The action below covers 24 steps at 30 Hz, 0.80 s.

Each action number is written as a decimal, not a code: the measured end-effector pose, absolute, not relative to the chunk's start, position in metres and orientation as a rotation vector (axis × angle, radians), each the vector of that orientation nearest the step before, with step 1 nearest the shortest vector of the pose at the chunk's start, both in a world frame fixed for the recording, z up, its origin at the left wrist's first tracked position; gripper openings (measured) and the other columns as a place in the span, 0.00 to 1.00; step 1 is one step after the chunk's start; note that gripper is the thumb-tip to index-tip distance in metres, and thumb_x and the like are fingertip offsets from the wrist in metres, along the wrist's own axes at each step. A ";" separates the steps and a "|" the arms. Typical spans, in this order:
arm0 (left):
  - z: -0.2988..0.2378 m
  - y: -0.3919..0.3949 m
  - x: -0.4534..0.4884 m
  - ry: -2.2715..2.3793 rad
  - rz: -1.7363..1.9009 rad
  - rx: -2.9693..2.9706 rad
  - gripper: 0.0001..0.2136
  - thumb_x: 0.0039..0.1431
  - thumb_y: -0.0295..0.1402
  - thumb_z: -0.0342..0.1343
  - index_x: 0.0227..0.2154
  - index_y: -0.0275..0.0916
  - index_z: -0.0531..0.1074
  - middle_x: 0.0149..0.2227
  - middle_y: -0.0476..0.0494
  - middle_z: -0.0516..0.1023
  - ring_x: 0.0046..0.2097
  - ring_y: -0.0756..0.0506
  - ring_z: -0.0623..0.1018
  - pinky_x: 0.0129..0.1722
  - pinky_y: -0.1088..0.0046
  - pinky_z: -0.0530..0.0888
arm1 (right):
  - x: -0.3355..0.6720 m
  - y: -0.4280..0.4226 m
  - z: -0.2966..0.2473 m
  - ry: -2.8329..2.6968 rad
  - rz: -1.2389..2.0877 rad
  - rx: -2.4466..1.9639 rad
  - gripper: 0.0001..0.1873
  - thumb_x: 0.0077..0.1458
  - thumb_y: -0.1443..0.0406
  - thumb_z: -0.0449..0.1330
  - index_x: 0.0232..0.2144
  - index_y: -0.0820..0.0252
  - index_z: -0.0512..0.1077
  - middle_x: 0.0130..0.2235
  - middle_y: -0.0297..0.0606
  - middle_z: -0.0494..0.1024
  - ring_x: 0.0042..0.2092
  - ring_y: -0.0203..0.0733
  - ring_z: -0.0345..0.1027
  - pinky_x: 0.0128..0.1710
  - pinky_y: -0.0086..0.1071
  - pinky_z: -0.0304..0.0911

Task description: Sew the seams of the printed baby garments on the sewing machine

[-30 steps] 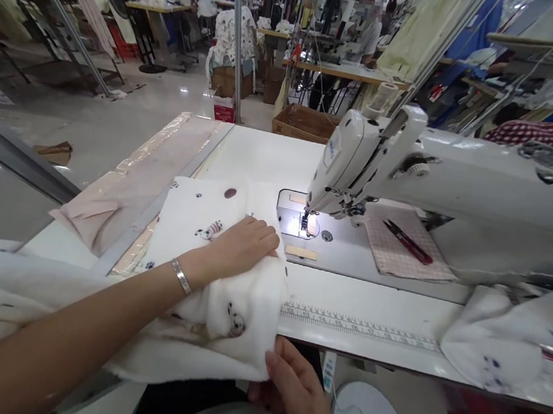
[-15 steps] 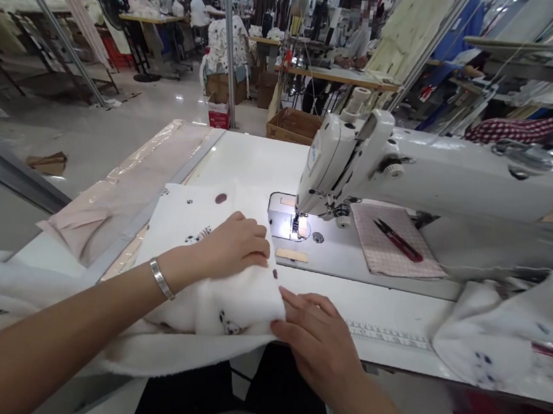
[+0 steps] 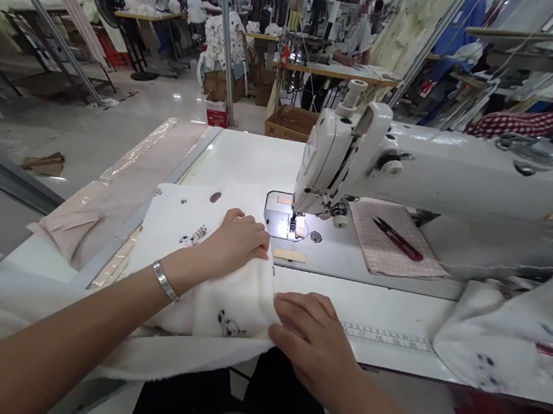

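Observation:
A white printed fleece piece (image 3: 188,223) lies folded on the sewing table, left of the needle. My left hand (image 3: 236,242), a silver bracelet on its wrist, rests curled on top of the cloth, gripping its upper fold. My right hand (image 3: 313,339) lies at the cloth's right front corner by the table edge, fingers bent and pinching the fabric edge. The white sewing machine (image 3: 343,155) stands just right of both hands, its lit needle area (image 3: 294,224) a short way beyond my left fingertips.
Red thread snips (image 3: 396,238) lie on a checked cloth (image 3: 386,254) under the machine arm. More white fleece (image 3: 506,343) is heaped at the right. A pink plastic-covered sheet (image 3: 122,188) lies at the left. A measuring tape (image 3: 391,339) runs along the table's front. Another person works at a far table.
My right hand came up from below the table edge onto the cloth's right front corner. My left hand stayed on the cloth; the view shifted slightly.

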<state>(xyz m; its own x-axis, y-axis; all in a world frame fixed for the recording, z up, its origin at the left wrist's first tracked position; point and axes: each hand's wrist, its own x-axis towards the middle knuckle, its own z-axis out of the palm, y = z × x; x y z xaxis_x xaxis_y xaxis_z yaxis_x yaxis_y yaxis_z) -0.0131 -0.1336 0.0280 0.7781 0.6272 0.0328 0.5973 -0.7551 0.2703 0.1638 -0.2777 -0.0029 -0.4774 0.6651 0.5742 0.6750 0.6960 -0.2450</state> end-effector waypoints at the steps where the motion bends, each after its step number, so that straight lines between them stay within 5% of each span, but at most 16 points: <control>1: 0.028 -0.133 -0.013 0.954 0.175 2.723 0.08 0.62 0.30 0.53 0.27 0.39 0.69 0.32 0.52 0.75 0.38 0.47 0.70 0.51 0.59 0.52 | 0.163 -0.277 -0.002 -2.248 -0.041 -1.033 0.11 0.61 0.73 0.49 0.32 0.57 0.68 0.41 0.36 0.76 0.47 0.40 0.63 0.43 0.35 0.54; 12: 0.026 -0.133 -0.012 0.934 0.199 2.878 0.08 0.62 0.30 0.54 0.27 0.38 0.69 0.32 0.50 0.73 0.39 0.46 0.69 0.51 0.57 0.53 | 0.164 -0.273 -0.010 -2.390 0.008 -1.194 0.10 0.49 0.77 0.58 0.32 0.59 0.68 0.36 0.35 0.75 0.43 0.43 0.59 0.41 0.36 0.49; 19: 0.018 -0.169 -0.003 1.028 0.120 3.033 0.05 0.59 0.24 0.52 0.28 0.35 0.69 0.28 0.43 0.71 0.33 0.44 0.69 0.33 0.67 0.65 | 0.169 -0.274 -0.008 -2.384 0.118 -1.175 0.09 0.53 0.75 0.57 0.35 0.58 0.70 0.37 0.36 0.75 0.43 0.43 0.59 0.40 0.36 0.50; 21: 0.013 -0.185 -0.009 1.034 0.161 3.012 0.04 0.60 0.27 0.52 0.34 0.33 0.70 0.34 0.39 0.74 0.38 0.42 0.72 0.38 0.64 0.68 | 0.172 -0.274 -0.008 -2.380 0.119 -1.164 0.08 0.54 0.74 0.56 0.35 0.58 0.70 0.37 0.36 0.75 0.42 0.42 0.59 0.39 0.36 0.50; 24: 0.007 -0.196 -0.024 0.989 0.252 2.964 0.15 0.65 0.36 0.48 0.50 0.32 0.65 0.53 0.33 0.69 0.56 0.37 0.67 0.54 0.54 0.64 | 0.175 -0.271 -0.007 -2.385 0.109 -1.147 0.07 0.55 0.73 0.56 0.35 0.58 0.70 0.39 0.36 0.74 0.41 0.42 0.59 0.39 0.36 0.51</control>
<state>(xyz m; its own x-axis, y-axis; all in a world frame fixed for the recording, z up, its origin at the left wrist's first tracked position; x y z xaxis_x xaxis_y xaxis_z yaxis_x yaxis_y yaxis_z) -0.0236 -0.1962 0.0069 0.7881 0.5969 0.1501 0.5958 -0.8011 0.0572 0.1749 -0.2705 -0.0070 -0.5282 0.7530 0.3923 0.7141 0.6440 -0.2746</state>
